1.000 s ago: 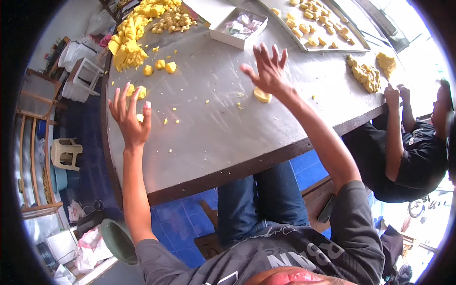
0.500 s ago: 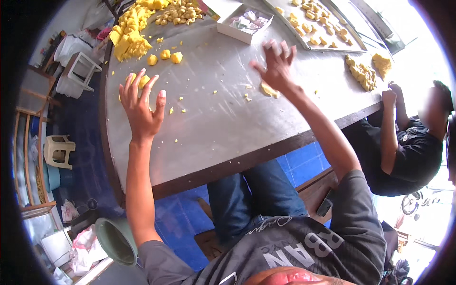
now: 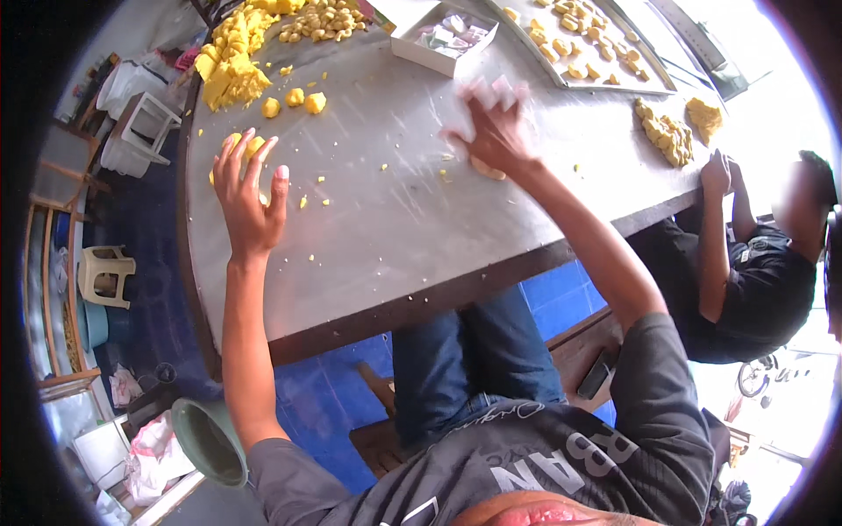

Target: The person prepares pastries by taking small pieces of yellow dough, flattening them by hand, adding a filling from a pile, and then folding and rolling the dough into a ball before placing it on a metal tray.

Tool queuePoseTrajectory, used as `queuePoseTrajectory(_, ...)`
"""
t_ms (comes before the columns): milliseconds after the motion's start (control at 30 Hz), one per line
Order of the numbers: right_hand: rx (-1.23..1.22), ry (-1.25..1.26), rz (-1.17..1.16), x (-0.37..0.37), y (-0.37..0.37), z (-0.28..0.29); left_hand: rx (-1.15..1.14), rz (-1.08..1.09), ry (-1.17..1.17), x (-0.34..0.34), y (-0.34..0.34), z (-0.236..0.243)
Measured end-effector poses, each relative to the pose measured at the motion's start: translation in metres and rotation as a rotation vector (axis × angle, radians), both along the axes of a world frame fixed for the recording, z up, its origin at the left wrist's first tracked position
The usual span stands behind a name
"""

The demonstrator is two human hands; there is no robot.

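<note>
My left hand [image 3: 248, 206] is open over the left part of the metal table [image 3: 368, 245], fingers spread, nothing gripped. Just beyond its fingertips are yellow dough balls [image 3: 255, 146], partly hidden by the fingers. More dough balls [image 3: 295, 96] lie a little farther off. My right hand [image 3: 502, 133] is held out over the middle of the table with fingers apart, blurred by motion. A flattened pale piece of dough [image 3: 488, 170] shows beside its wrist, partly covered. Dough crumbs [image 3: 321, 179] are scattered between the hands.
At the far left sits a large yellow dough mass [image 3: 230, 74] beside a pile of small dough pieces [image 3: 323, 22]. A white box of small packets [image 3: 425, 59] and a tray [image 3: 535, 66] of shaped pieces stand farther back. Brownish dough [image 3: 664, 133] lies near a seated person [image 3: 763, 272] at right.
My right hand has shifted slightly left and nearer me, now covering more of the flattened dough piece. The whole view has moved a little; my left hand stays spread by the dough balls.
</note>
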State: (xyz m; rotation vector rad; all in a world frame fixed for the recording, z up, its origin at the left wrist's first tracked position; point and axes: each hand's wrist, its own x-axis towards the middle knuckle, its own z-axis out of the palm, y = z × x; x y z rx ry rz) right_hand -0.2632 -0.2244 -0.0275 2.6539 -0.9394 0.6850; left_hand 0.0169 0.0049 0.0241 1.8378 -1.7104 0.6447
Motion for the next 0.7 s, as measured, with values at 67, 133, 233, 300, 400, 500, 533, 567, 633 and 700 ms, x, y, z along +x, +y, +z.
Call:
queuePoseTrajectory(67,0.013,0.014,0.141,0.000,0.006,-0.006,-0.005,-0.005,0.005,0.001,0.002,-0.001)
queuePoseTrajectory(133,-0.011,-0.081,0.091,0.002,-0.002,0.005,-0.019,-0.039,0.072,0.003,0.003,-0.004)
queuePoseTrajectory(233,-0.021,-0.086,0.004,-0.009,-0.010,-0.008,-0.037,-0.049,0.095,-0.001,-0.003,-0.004)
queuePoseTrajectory(300,0.051,0.087,0.078,-0.011,-0.003,-0.006,-0.045,-0.047,0.092,0.005,0.001,-0.002)
queuePoseTrajectory(400,-0.011,-0.050,-0.004,-0.019,-0.009,-0.001,-0.043,-0.038,0.088,0.003,0.001,-0.004)
queuePoseTrajectory(500,0.098,0.066,0.002,-0.016,0.002,-0.008,-0.038,-0.049,0.078,0.001,-0.002,-0.001)
queuePoseTrajectory(533,0.100,0.102,0.016,-0.019,-0.007,-0.001,-0.017,-0.036,0.069,-0.001,0.001,-0.004)
queuePoseTrajectory(567,0.057,0.046,-0.028,-0.018,-0.017,0.010,-0.001,-0.024,0.060,-0.004,0.000,-0.003)
queuePoseTrajectory(633,0.012,-0.210,-0.009,-0.006,-0.023,0.022,0.005,-0.021,0.062,-0.004,-0.003,0.001)
queuePoseTrajectory(700,0.137,-0.138,0.034,0.002,-0.014,0.001,0.024,-0.023,0.077,-0.008,-0.004,-0.003)
